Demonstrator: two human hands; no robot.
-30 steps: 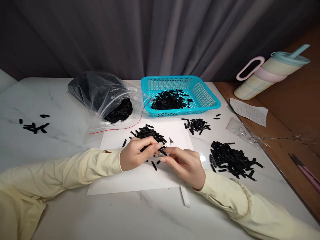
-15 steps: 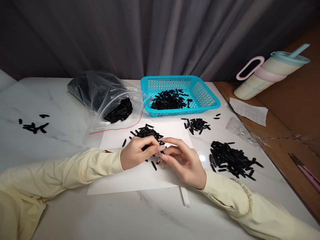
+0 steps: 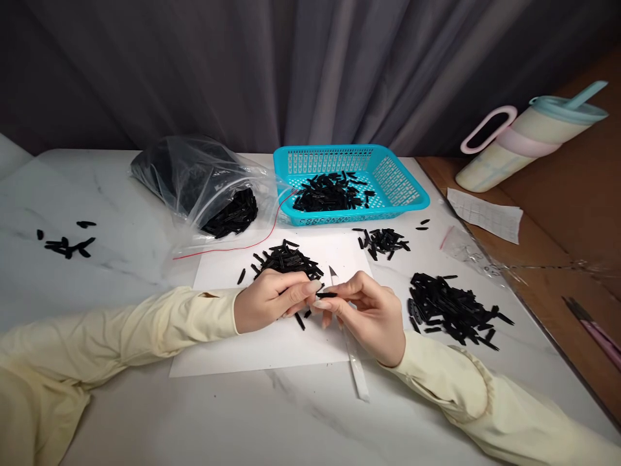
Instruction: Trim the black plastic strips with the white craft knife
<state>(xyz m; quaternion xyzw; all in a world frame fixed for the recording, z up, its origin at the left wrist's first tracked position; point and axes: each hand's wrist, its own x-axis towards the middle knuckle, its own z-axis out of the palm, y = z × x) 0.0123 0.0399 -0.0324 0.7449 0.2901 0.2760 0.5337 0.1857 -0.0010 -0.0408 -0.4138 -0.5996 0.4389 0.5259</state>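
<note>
left hand [image 3: 269, 303]: resting on the white sheet [image 3: 228, 353], fingers curled, thumb and fingertips pinched on one end of a small black strip [image 3: 326, 295].
right hand [image 3: 371, 314]: pinched on the strip's other end; a thin white knife [image 3: 356, 372] runs under the palm, its blade tip [image 3: 332, 272] poking out past the fingers. Can't tell if it's gripped or just lying under the hand.
strip: held level between both sets of fingertips, just above the sheet and just nearer than the small pile [image 3: 287, 260].
handling: looks like thin moulded plastic. Probably very light, stiff, smooth, so likely to slip or flick out of a pinch. Not fragile by the look of it, but easy to lose among the loose bits.
hold: by the two ends, fingertip pads only, middle left clear. That's my read, not measured.
blade risk: the tip sits close to the left fingertips, so keep them behind the edge.
beyond hands: small pile, then the basket [image 3: 402, 194] with more strips, and a clear bag [image 3: 194, 181] to the far left of it.
right of right hand: larger pile [image 3: 451, 310], with a smaller pile [image 3: 383, 241] further off.
far left: few stray strips [image 3: 65, 244].
table [image 3: 97, 194]: white marble look.
</note>
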